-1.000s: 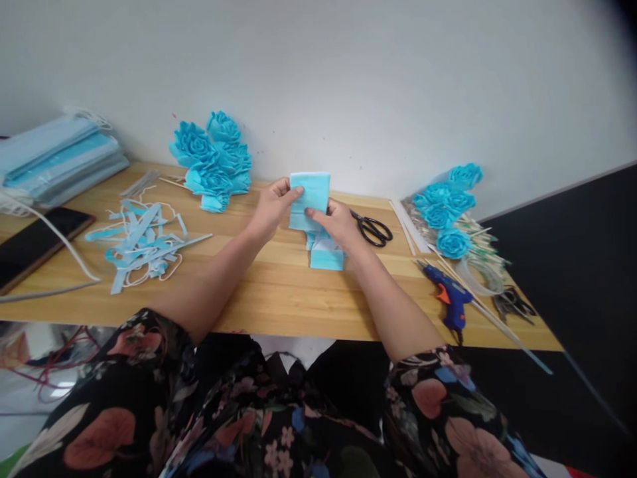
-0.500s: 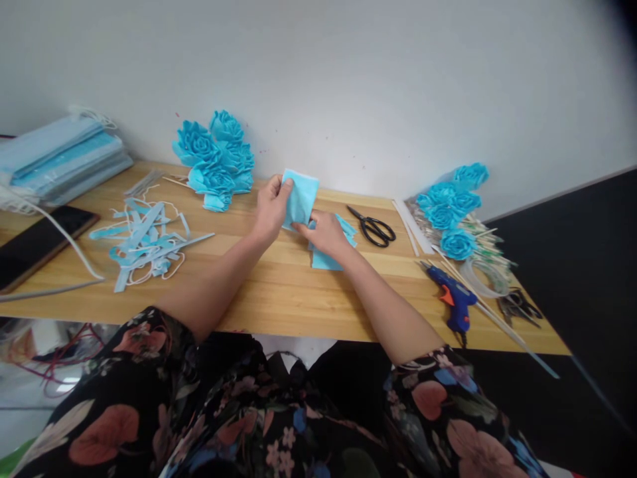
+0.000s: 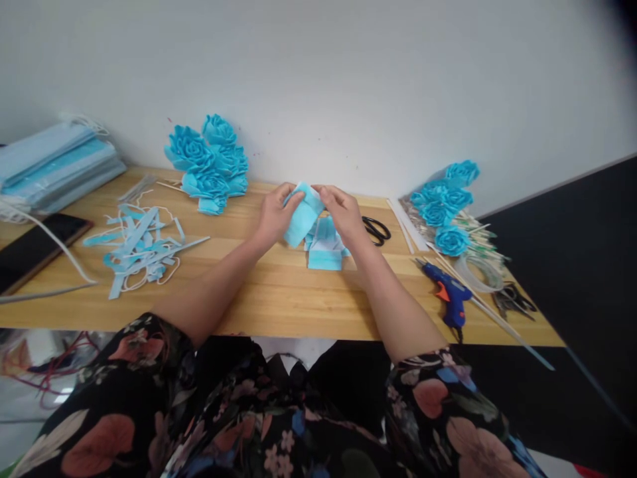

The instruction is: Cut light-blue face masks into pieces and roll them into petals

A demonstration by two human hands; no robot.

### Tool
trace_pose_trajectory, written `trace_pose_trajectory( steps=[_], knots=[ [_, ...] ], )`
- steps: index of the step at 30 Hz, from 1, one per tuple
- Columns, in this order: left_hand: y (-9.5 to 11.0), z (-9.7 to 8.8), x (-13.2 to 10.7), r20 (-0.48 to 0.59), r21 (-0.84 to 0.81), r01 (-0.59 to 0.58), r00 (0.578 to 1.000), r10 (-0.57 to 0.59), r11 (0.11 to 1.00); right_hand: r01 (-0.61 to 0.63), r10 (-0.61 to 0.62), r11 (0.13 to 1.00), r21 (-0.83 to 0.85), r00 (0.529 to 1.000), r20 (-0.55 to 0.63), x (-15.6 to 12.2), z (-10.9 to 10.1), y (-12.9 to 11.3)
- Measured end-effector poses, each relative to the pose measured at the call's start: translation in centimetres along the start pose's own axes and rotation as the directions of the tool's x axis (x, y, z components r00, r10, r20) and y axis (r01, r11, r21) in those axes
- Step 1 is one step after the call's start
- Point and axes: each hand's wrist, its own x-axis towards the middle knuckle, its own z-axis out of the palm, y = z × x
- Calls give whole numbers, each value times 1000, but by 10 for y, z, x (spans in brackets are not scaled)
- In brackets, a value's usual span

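Observation:
Between my two hands, above the middle of the table, is a light blue piece of mask fabric [image 3: 301, 222]. My left hand [image 3: 277, 211] pinches its left edge, thumb on the near face. At its upper right corner, my right hand [image 3: 342, 207] pinches it between thumb and fingers. Below and just right of it lie more cut blue and white fabric pieces [image 3: 325, 257], partly covered by my right hand. Black-handled scissors [image 3: 377, 230] lie right of that hand, their blades hidden behind it.
To the left are blue offcuts and ear loops [image 3: 142, 245], a phone [image 3: 44, 252] and stacked face masks [image 3: 60, 162]. Blue fabric roses stand at the back left [image 3: 209, 162] and right [image 3: 442, 199]. A blue glue gun [image 3: 450, 289], tape roll [image 3: 478, 273] and pliers [image 3: 515, 300] lie at right.
My right hand has moved from the fabric's lower edge up to its upper right corner. The piece now tilts and looks folded over at the top. More of the pieces beneath shows.

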Motion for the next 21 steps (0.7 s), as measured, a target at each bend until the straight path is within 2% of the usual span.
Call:
trace_pose_trajectory(
  steps=[3,6,9,13,21],
  knots=[
    [1,2,-3,55,34,-10,998,8,999,18,-18,999,-38,1000,10,-1,2,0],
    [-1,5,-4,78,40,-9,997,6,999,28,-30,997,-68,999,-35,0,5,3],
    [-4,7,-5,98,9,5,995,-6,1000,22,-31,995,-96,995,-98,0,4,6],
    [-8,8,-5,124,-42,39,992,-34,998,23,-34,994,-103,993,-111,0,2,7],
    [-9,7,-5,122,-20,31,992,-28,999,11,-26,994,-105,990,-140,-1,3,5]
  ],
)
